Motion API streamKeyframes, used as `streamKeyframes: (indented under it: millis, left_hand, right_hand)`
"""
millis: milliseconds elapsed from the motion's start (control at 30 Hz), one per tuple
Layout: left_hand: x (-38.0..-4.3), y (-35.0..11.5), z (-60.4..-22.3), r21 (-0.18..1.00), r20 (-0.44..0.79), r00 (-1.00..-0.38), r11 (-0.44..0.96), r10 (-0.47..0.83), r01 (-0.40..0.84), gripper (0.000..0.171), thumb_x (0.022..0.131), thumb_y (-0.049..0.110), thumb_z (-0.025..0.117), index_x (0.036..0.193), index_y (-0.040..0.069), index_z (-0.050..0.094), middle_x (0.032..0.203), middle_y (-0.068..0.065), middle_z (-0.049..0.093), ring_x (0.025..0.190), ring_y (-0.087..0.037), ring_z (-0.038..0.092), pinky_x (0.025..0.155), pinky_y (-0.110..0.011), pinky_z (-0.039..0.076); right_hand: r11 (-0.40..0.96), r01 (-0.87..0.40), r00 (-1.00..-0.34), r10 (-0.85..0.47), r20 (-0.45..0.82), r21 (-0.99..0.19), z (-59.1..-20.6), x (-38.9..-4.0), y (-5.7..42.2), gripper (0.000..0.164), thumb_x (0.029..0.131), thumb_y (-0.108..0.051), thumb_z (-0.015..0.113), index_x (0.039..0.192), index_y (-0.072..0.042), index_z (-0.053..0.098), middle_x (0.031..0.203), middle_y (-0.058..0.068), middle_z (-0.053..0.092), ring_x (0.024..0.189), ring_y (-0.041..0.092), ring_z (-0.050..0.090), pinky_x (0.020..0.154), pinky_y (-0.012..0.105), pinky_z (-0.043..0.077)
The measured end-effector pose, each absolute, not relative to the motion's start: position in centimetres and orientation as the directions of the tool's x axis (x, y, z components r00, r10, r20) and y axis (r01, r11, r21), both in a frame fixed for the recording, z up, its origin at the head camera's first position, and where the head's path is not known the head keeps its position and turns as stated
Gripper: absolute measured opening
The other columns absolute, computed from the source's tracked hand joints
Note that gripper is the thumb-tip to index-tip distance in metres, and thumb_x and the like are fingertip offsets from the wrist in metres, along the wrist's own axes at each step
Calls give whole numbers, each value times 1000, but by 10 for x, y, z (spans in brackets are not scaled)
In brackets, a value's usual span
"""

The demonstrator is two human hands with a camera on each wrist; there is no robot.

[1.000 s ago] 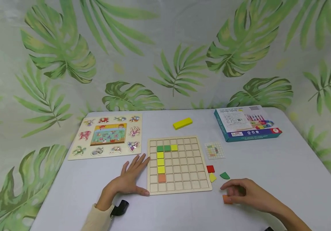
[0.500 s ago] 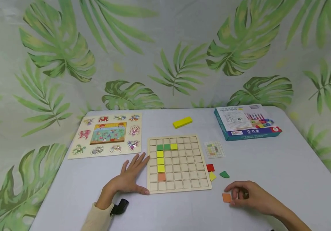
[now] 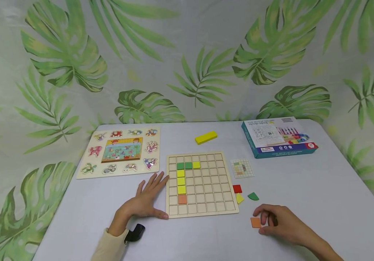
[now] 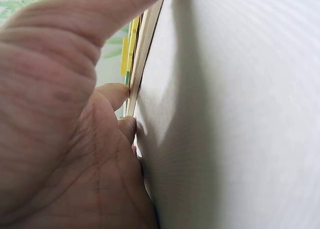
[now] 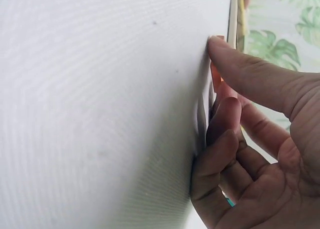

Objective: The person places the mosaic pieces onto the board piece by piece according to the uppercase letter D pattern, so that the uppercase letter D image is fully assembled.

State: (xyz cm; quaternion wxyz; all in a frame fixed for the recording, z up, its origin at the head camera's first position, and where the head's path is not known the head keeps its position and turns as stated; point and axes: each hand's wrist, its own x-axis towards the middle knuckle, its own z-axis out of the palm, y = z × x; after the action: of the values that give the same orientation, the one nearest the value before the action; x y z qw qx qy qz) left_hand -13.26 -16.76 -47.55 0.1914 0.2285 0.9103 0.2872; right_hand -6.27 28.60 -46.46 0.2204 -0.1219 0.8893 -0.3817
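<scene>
My left hand (image 3: 144, 203) is spread beside the wooden grid board (image 3: 211, 208), its fingertips and thumb against the board's left edge. Green (image 3: 188, 165), yellow (image 3: 181, 181) and orange (image 3: 182, 199) square tiles sit in the board's cells. Beyond the board's lower right corner, a loose orange square tile (image 3: 256, 222) lies flat on the white tablecloth. My right hand (image 3: 281, 222) is at that tile's right side, thumb and bent fingers close to its edges. The tile's whole top face shows. In the right wrist view, the orange tile (image 5: 216, 76) appears partly hidden behind the thumb.
A red tile (image 3: 237, 189), a yellow piece (image 3: 240, 198) and a green quarter-round (image 3: 253, 196) lie right of the board, below a pattern card (image 3: 242, 168). Farther back are a yellow block (image 3: 206, 137), an animal puzzle (image 3: 118, 172) and a toy box (image 3: 281, 152).
My right hand has drawn slightly right from the orange tile, which was partly covered by its fingers and now shows fully, lying flat. My left hand stays at the board.
</scene>
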Motion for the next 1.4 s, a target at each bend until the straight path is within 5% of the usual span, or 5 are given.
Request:
streamKeyframes:
  millis: [800, 1400]
  left_hand:
    - [-132, -168, -476, 626, -209, -825, 720, 526, 300, 126, 67, 44, 91, 162, 14, 15, 170, -11, 1, 156, -37, -8, 117, -65, -8]
    - [-132, -167, -475, 640, -202, -826, 709, 527, 296, 126, 66, 44, 92, 162, 14, 16, 170, -11, 2, 156, -37, -8, 117, -65, -9]
  right_hand:
    - [714, -111, -875, -400, -273, -691, -466, -60, 282, 28, 82, -25, 83, 103, -15, 68, 78, -8, 56, 66, 2, 48, 57, 20, 42]
    - [715, -242, -890, -433, -144, -656, -450, -71, 265, 25, 83, -26, 82, 104, -20, 69, 95, -11, 65, 71, 0, 51, 63, 19, 48]
